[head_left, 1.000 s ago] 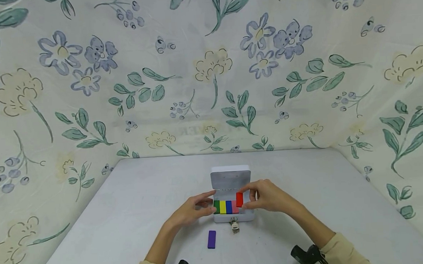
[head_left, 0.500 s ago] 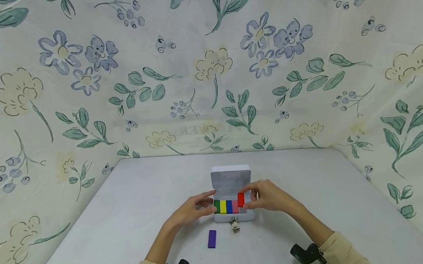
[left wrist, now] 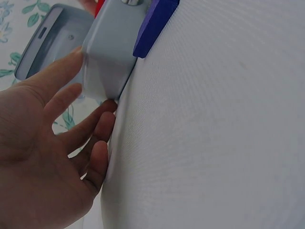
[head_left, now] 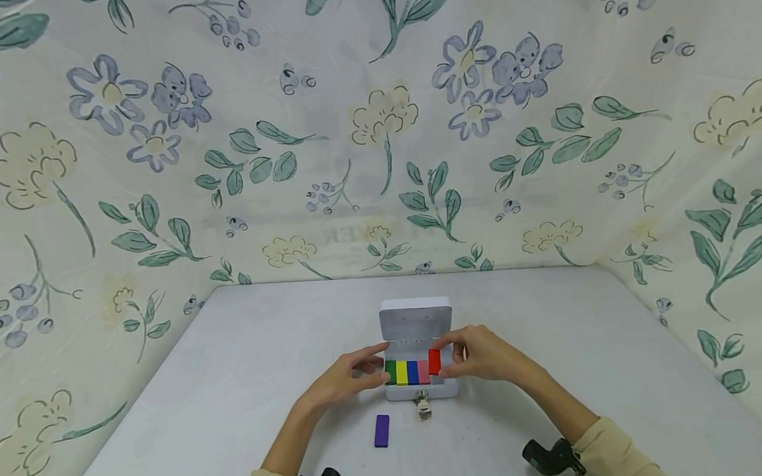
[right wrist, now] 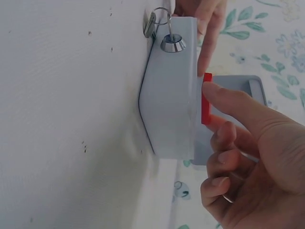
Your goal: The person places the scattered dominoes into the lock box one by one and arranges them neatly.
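In the head view a white metal lockbox stands with its lid up. Green, yellow, blue and pink blocks lie side by side inside it. My right hand pinches a red block by its ends, thumb and a finger, at the right of the pink one. In the right wrist view the red block is above the rim. My left hand rests against the box's left side, its fingers fairly straight on the rim and wall.
A purple block lies on the white table in front of the box. Keys on a ring hang from the front lock. Flowered cloth stands behind and at both sides.
The red block, pinched by my right hand, has moved slightly to the right, away from over the pink block. My left hand has stayed at the box.
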A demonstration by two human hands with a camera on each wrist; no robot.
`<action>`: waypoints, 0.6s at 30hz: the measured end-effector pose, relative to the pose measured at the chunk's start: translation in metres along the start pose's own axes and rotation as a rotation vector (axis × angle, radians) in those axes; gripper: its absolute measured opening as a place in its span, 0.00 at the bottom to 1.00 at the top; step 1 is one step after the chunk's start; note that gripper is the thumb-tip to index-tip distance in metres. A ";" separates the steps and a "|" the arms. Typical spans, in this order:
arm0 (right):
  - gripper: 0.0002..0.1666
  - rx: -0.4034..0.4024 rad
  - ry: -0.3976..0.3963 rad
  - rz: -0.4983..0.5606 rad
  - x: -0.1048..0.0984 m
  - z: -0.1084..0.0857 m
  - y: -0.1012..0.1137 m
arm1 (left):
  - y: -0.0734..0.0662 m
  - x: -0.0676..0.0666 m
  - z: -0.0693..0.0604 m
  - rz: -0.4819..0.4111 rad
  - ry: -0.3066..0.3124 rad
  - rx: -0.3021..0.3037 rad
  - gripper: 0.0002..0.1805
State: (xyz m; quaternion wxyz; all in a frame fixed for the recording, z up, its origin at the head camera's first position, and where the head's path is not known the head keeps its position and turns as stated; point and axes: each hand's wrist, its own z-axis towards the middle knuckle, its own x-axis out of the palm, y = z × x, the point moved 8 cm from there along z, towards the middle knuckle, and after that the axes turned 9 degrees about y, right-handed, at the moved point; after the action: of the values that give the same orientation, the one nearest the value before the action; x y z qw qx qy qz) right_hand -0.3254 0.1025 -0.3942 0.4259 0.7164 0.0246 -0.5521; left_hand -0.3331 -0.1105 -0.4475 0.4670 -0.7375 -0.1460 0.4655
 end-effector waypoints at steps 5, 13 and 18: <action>0.22 0.011 0.013 -0.009 0.002 0.001 -0.004 | 0.000 0.000 0.000 -0.001 0.001 0.004 0.34; 0.21 0.019 0.024 -0.013 0.005 0.003 -0.008 | 0.001 0.000 0.000 -0.005 -0.001 -0.001 0.34; 0.21 0.029 0.037 -0.009 0.008 0.004 -0.012 | 0.001 0.000 0.000 -0.009 0.001 0.000 0.34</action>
State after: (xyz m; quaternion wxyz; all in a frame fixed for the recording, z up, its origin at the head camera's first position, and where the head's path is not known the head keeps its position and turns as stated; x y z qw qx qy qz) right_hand -0.3313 0.1046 -0.4076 0.4125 0.7324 0.0278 -0.5410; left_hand -0.3338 -0.1110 -0.4484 0.4691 -0.7371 -0.1489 0.4631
